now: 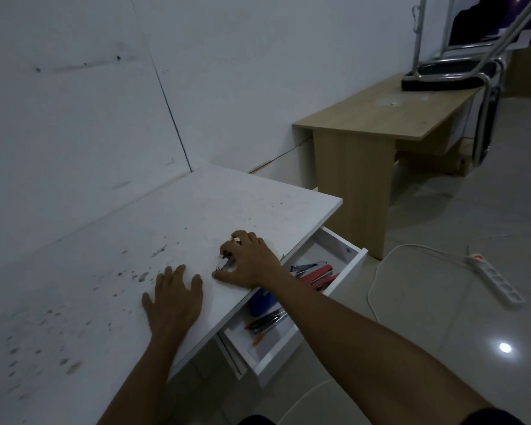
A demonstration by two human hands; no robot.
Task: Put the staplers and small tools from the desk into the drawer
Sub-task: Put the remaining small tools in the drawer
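The right hand (pixel 248 261) curls over a small metal tool (pixel 226 265) at the desk's (pixel 166 216) four-o'clock edge, likely light, rigid, slippery, best pinched across its sides, while the left hand (pixel 174 297) lies spread flat.

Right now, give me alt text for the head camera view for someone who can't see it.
A person's right hand closes over a small metal tool on a white desk, beside an open drawer already holding red staplers. The left hand rests flat on the desk.
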